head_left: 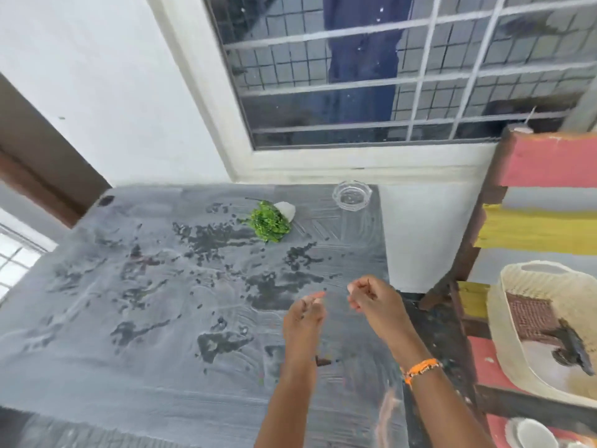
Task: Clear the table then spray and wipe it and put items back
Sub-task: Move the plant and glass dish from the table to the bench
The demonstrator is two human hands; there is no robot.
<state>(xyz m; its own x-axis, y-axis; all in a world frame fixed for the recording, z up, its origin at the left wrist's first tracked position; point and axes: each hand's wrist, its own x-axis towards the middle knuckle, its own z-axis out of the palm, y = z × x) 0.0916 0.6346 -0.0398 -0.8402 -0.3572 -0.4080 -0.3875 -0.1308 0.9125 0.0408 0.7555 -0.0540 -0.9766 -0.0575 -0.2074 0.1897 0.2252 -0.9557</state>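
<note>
Table (135, 376): grey top, set against the wall under the window (387, 76). Surface streaked with wipe marks and dark wet patches across the middle; looks wiped, not yet dry. Likely slick where wet, so things set down may slide.

Plant (269, 221): small green artificial sprig in a white pot, lying tipped on its side at the far part of the table, pot end toward the wall. Judged light and soft in the leaves, stiff at the pot; best taken by the pot, not the foliage, and stood upright.

Glass dish (352, 195): clear, faceted, at the far right corner of the table, near the plant but apart from it. Judged heavy for its size, hard, breakable and slippery; best taken across the rim with thumb and fingers, well clear of the table edge.

Left hand (305, 315): held over the near right part of the table, fingers loosely curled, holding nothing.

Right hand (371, 299): just beside the left, not touching it, fingers curled in, nothing seen in it. Orange band (420, 370) on the wrist.

Basket (523, 324): cream, with handle slots, on a painted wooden bench (549, 160) to the right of the table; holds a brown cloth (533, 315) and a dark item, kind unclear.

Stage, as judged: returning items, two back.
</note>
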